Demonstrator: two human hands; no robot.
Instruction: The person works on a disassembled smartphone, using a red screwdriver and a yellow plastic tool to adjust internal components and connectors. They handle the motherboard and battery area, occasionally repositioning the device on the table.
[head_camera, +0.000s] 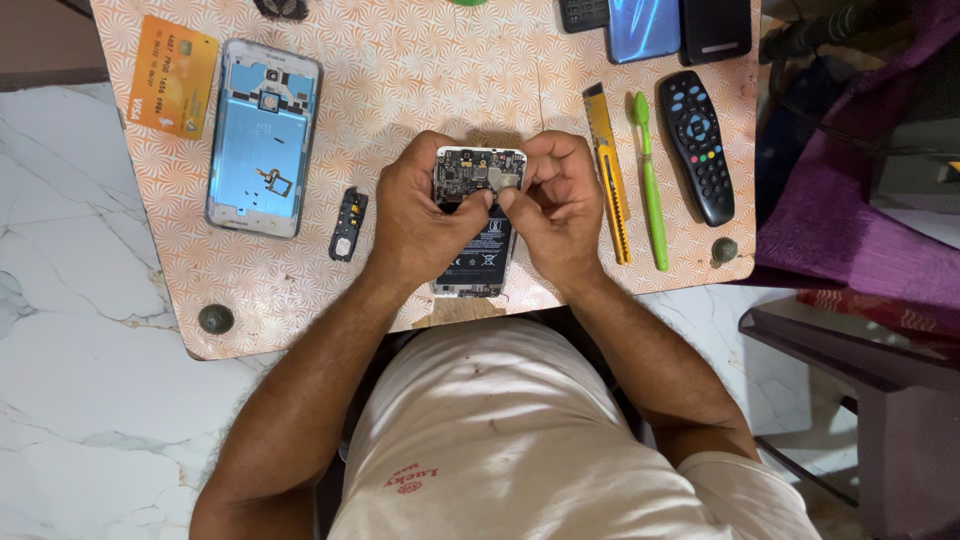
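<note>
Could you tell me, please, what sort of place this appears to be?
Probably a small home or informal phone-repair spot. Both hands work on an opened smartphone on a patterned table, with its removed back cover, a yellow utility knife and a green toothbrush nearby.
</note>
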